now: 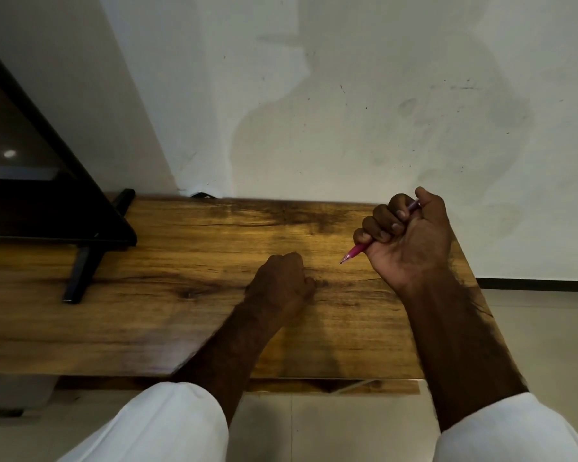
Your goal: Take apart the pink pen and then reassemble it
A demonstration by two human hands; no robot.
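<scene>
- The tabletop (pixel 181 311) is brown wood with dark grain and knots, its far edge set against the wall (pixel 347 111).
- The wall is off-white, marked with grey stains, smudges and small specks.
- At far left, a black-framed screen (pixel 30 195) stands on a black foot (pixel 79 275).
- Pale tiled floor (pixel 541 328) shows to the right of the tabletop and along its near edge.
- The right hand (pixel 411 241) is raised over the far right part of the tabletop, its grip wrapped in a fist round the pink pen (pixel 356 252). The tip points left and down, clear of the wood.
- The left hand (pixel 281 285) rests on the wood near the middle, its grip curled under into a fist.
- Both white sleeves (pixel 167 425) are pushed up.
</scene>
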